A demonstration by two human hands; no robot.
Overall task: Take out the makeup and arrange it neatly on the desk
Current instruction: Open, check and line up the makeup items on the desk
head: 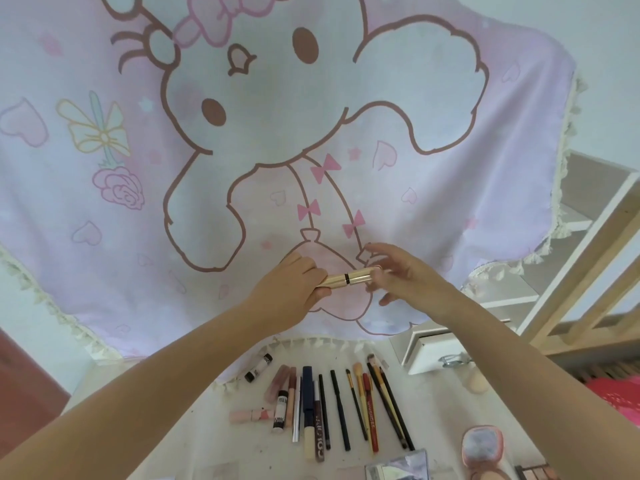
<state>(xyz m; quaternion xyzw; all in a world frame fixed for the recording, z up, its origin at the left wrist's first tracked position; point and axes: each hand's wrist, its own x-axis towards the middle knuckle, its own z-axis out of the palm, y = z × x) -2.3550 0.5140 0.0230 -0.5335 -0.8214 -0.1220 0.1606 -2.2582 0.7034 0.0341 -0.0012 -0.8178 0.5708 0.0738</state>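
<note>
Lightness and slick metal mark the slim gold lipstick tube (pixel 349 279) you hold raised above the desk, left hand (pixel 294 285) gripping its base, right hand's fingertips (pixel 375 282) lightly touching its cap.

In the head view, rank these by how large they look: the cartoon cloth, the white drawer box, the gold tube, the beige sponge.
1. cartoon cloth
2. white drawer box
3. gold tube, though it is held up nearer the camera, so unsure
4. beige sponge
</note>
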